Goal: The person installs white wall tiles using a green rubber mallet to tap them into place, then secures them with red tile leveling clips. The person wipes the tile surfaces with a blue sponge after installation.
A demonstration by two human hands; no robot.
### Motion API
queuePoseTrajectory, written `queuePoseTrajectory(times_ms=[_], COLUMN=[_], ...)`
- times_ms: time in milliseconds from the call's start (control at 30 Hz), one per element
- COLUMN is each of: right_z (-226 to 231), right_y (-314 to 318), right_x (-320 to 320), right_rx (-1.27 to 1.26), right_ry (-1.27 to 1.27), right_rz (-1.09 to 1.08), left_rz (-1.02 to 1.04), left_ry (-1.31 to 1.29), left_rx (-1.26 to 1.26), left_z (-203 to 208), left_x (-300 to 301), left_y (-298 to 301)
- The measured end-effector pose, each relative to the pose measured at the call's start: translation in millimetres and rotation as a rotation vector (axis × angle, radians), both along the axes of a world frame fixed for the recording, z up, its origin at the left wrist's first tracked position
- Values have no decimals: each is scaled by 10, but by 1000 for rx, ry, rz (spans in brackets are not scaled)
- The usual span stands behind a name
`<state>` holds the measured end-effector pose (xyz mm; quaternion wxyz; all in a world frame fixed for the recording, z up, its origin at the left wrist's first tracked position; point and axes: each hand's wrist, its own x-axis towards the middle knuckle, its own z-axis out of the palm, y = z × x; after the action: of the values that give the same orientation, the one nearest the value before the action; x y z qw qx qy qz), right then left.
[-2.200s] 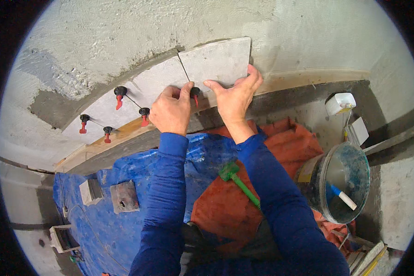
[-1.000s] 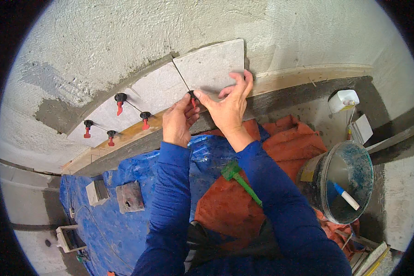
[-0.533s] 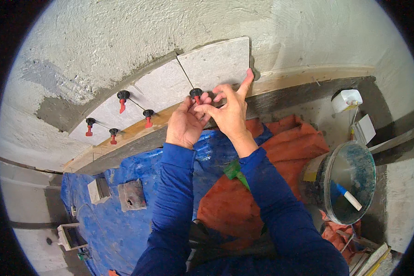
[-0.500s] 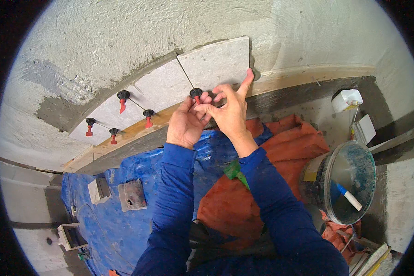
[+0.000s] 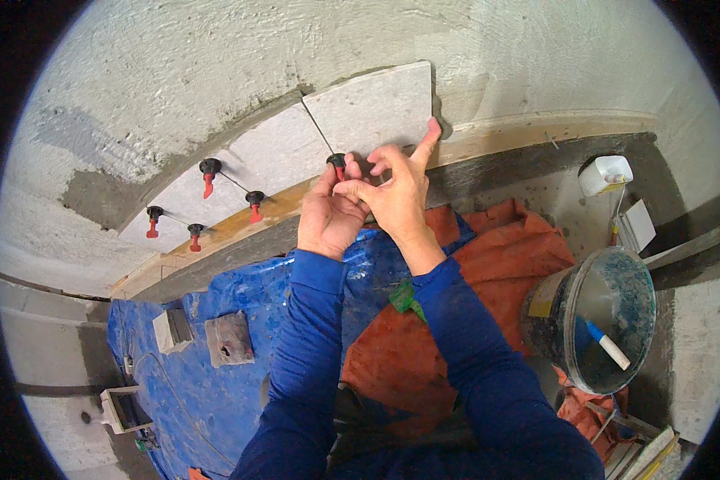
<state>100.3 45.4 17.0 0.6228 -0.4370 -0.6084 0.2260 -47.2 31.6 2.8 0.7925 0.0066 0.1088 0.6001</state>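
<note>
Several pale grey tiles run along the wall, the rightmost tile [image 5: 372, 104] sitting highest. At its lower left, in the joint, a tile levelling clip [image 5: 338, 162] has a black cap and red handle. My left hand [image 5: 332, 220], palm up, has its fingers closed around that red handle. My right hand [image 5: 404, 196] is open beside it, the thumb reaching across to the left fingers near the handle. One outstretched right finger touches the tile's lower right corner. More red-and-black clips [image 5: 210, 172] sit in the joints farther left.
A wooden strip [image 5: 536, 138] runs under the tiles. Blue sheeting [image 5: 208, 408] and a rust-red tarp [image 5: 416, 360] cover the floor. At right stand a bucket [image 5: 572, 320] with a blue-and-white tool inside and a white container [image 5: 604, 174]. Small blocks [image 5: 230, 340] lie at left.
My left wrist has shifted slightly right against the clip, its fingers still around the handle. The right hand stays almost in place, with its finger at the tile corner.
</note>
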Motion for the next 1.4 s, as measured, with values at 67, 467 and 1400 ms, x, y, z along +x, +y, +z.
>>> queuePoseTrajectory(times_ms=[67, 467, 1400], right_z=[-2, -66, -39], right_y=[1, 36, -181], right_x=[5, -5, -188], right_rx=[0, 40, 108], right_ry=[-12, -22, -409], right_rz=[0, -34, 71], left_rz=[36, 275, 128], left_ry=[54, 678, 657], left_rx=[-17, -189, -91], left_z=[-23, 91, 114], left_x=[-15, 40, -125], left_y=[29, 38, 128])
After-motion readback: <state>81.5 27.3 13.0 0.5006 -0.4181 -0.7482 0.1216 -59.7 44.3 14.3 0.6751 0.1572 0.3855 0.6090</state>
